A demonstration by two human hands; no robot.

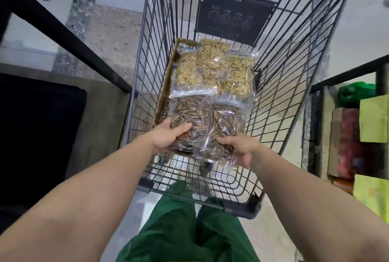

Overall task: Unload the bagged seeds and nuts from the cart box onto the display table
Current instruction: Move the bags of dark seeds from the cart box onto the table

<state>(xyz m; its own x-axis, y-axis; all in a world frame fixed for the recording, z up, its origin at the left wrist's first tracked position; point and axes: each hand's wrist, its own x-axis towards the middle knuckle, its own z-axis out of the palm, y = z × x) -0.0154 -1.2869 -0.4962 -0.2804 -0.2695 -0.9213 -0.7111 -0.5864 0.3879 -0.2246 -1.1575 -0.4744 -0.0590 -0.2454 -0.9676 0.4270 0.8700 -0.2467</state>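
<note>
A cardboard box (166,85) lies in the wire cart (280,85), filled with clear bags. At its far end are several bags of pale tan seeds (210,68). At the near end lie two bags of dark striped seeds. My left hand (168,135) grips the near edge of the left dark seed bag (189,112). My right hand (242,148) holds the right dark seed bag (223,127) from its near corner, the bag slightly lifted over the box edge.
A black-framed glass table (63,30) stands to the left of the cart. On the right is a black shelf frame (347,74) with green and red boxes (372,118). The cart's handle bar (240,209) is close to my green trousers.
</note>
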